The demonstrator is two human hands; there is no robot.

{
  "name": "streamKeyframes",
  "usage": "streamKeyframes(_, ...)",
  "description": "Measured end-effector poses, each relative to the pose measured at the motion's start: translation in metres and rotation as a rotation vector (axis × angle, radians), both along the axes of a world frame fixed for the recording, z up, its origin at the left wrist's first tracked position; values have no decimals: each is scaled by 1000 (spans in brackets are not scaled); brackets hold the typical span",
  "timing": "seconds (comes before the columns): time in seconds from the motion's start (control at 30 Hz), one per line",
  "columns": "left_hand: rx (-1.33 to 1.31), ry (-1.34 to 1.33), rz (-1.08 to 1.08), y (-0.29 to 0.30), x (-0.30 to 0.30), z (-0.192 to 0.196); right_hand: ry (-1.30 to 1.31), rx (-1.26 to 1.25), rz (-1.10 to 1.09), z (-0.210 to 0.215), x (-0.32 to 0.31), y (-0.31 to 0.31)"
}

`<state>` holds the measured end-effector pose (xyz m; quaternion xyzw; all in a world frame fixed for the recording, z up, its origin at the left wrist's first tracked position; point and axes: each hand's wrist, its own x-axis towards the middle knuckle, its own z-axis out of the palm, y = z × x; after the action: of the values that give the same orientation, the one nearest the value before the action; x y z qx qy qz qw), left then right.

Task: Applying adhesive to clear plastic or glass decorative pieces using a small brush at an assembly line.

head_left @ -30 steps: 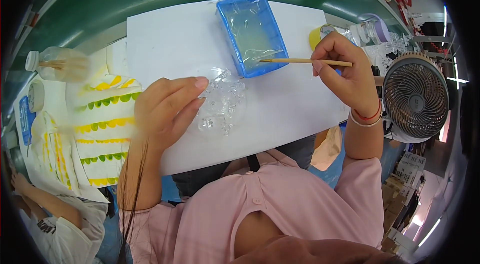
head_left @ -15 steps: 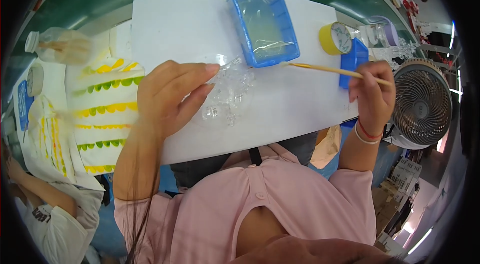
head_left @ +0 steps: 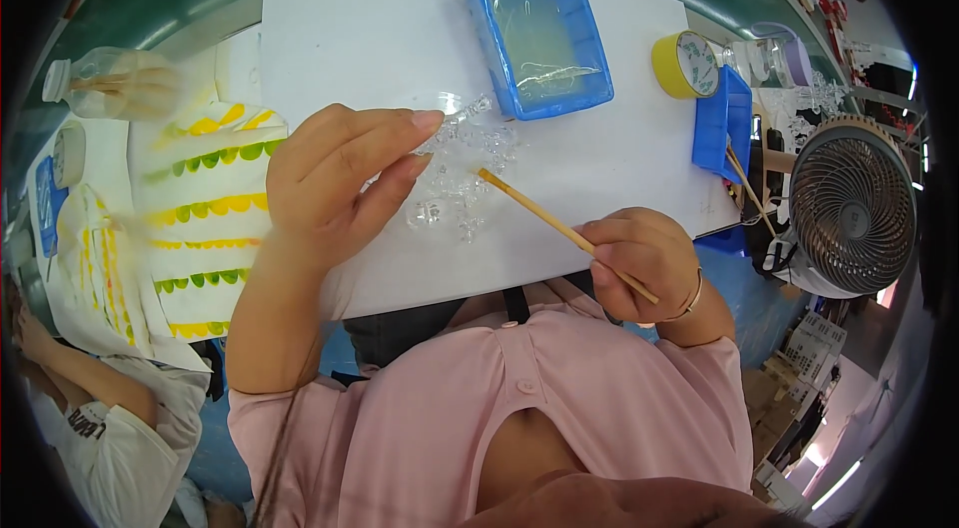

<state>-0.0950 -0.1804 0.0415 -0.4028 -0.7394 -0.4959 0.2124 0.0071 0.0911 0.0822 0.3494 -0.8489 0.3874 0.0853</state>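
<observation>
My right hand (head_left: 644,263) grips a thin wooden paintbrush (head_left: 544,216), its tip slanting up and left toward the middle of the white board (head_left: 350,23). My left hand (head_left: 345,173) pinches a small clear plastic piece (head_left: 470,109) between thumb and fingers, and the piece sticks out past the fingertips. Below and beside those fingertips, a loose cluster of clear plastic pieces (head_left: 465,193) lies on the board. Beyond the brush tip stands a blue bin (head_left: 597,78) lined with clear film, with pale cloudy liquid inside.
A yellow tape roll (head_left: 685,65) and a smaller blue bin (head_left: 711,135) sit at the right, near a grey fan (head_left: 854,213). Paper with painted yellow and green scallops (head_left: 210,213) and a clear bottle (head_left: 115,83) are on the left. Another person's arm (head_left: 95,378) shows at lower left.
My right hand has brought the brush from beside the blue bin down and left, over the board near the clear pieces. My left hand has stayed nearly in place. The view has shifted slightly.
</observation>
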Motion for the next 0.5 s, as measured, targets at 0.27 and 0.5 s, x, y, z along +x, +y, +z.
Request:
streamKeyframes(0.27, -5, 7, 4, -1, 0, 0, -23, 36, -19, -7, -7, -8)
streamKeyframes(0.5, -31, -4, 9, -1, 1, 2, -10, -9, -43, -15, -14, -16)
